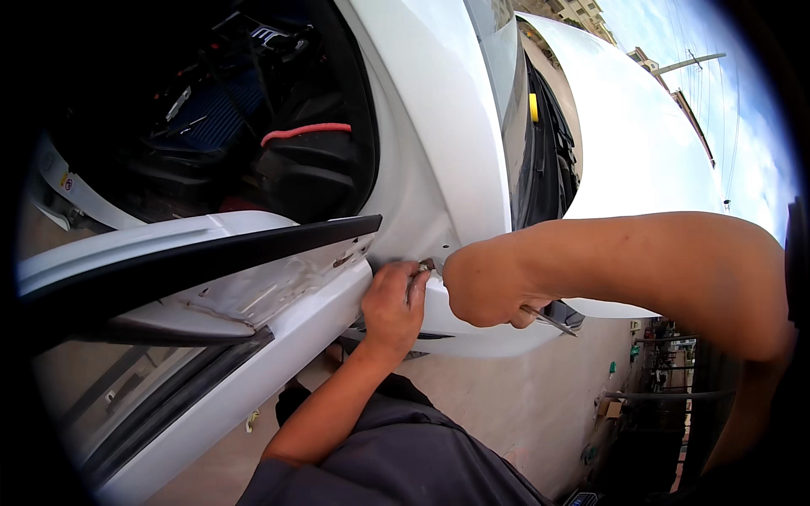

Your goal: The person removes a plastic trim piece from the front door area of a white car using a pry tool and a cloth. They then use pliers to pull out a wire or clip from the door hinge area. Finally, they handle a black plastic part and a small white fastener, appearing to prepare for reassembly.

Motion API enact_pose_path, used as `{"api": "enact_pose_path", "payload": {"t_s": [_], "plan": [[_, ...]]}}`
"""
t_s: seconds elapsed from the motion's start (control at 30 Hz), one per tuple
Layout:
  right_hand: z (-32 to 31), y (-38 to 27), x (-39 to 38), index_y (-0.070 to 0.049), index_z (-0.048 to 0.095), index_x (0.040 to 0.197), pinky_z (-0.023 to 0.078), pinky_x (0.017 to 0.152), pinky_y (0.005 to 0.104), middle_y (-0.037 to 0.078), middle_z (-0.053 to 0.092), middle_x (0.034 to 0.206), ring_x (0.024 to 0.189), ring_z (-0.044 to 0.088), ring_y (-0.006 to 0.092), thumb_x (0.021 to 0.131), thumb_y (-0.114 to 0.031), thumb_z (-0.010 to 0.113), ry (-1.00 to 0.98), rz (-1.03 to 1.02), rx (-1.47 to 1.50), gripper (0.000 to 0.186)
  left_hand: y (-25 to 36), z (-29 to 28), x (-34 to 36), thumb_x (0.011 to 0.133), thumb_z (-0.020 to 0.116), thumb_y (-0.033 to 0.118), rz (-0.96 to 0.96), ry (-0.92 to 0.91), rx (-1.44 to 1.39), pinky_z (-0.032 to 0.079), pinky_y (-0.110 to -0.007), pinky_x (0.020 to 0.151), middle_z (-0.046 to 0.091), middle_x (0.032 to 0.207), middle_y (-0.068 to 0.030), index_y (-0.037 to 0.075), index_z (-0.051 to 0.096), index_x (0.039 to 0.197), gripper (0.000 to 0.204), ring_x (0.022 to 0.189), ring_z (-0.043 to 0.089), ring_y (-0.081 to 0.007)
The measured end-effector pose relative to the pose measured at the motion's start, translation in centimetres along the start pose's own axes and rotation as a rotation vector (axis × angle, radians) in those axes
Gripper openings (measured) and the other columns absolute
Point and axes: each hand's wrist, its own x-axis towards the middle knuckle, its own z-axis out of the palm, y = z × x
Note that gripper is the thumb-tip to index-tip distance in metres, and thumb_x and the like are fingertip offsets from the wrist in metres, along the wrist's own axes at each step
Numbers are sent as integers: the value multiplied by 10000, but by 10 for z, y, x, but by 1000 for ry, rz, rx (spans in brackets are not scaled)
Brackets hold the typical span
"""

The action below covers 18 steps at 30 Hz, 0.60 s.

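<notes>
Right fingers [521, 315] grip a slim, shiny tool [558, 322], left fingers [395, 275] pinching a small metallic part [427, 265] beside glossy bodywork [440, 314].

Your left hand [393, 302] reaches up with its fingers bent, their tips turned toward your right hand [485, 278]; the thumb [418, 289] lies close alongside the index finger, and what sits in the pinch is mostly hidden. Behind those fingers, your left wrist [384, 344] runs nearly straight into the bare left forearm [325, 401], which slants down and to the left. Just right of the left fingertips, near but apart, your right hand is closed in a fist, its back to you, with the curled fingers [521, 317] tucked underneath. Your bare right forearm [624, 253] extends rightward from that fist, above the level of its fingertips, and the arm bends sharply at its far end.
</notes>
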Motion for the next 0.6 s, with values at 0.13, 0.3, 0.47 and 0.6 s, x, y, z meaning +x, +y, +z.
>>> {"api": "enact_pose_path", "payload": {"t_s": [0.13, 0.3, 0.47, 0.6], "plan": [[10, 7, -7, -82, 572, 796, 257, 410, 269, -39, 445, 691, 518, 375, 96, 943, -177, 564, 45, 8, 103, 175, -3, -3, 1, 820, 743, -22, 2, -6, -7, 538, -398, 696, 674, 907, -151, -1, 644, 983, 192, 782, 652, -341], [20, 26, -23, -102, 544, 792, 191, 363, 238, -55, 401, 627, 459, 313, 70, 981, -231, 545, 50, -116, 407, 230, -6, 0, 0, 828, 740, -10, 18, -8, -13, 540, -394, 709, 674, 927, -157, -5, 650, 977, 175, 797, 655, -340], [17, 42, -22, -92, 521, 785, 251, 390, 250, -37, 402, 643, 485, 323, 68, 967, -164, 547, 13, -212, 416, 197, -4, 0, 1, 823, 734, -32, 34, -1, -20, 542, -389, 709, 671, 914, -158, -13, 654, 970, 169, 786, 651, -334], [24, 57, -4, -83, 489, 774, 265, 404, 251, -38, 385, 655, 498, 324, 71, 960, -146, 554, -5, -300, 490, 207, -3, -1, 2, 814, 731, -57, 42, 0, -13, 545, -381, 708, 672, 904, -155, -20, 656, 961, 169, 778, 651, -327]]}}
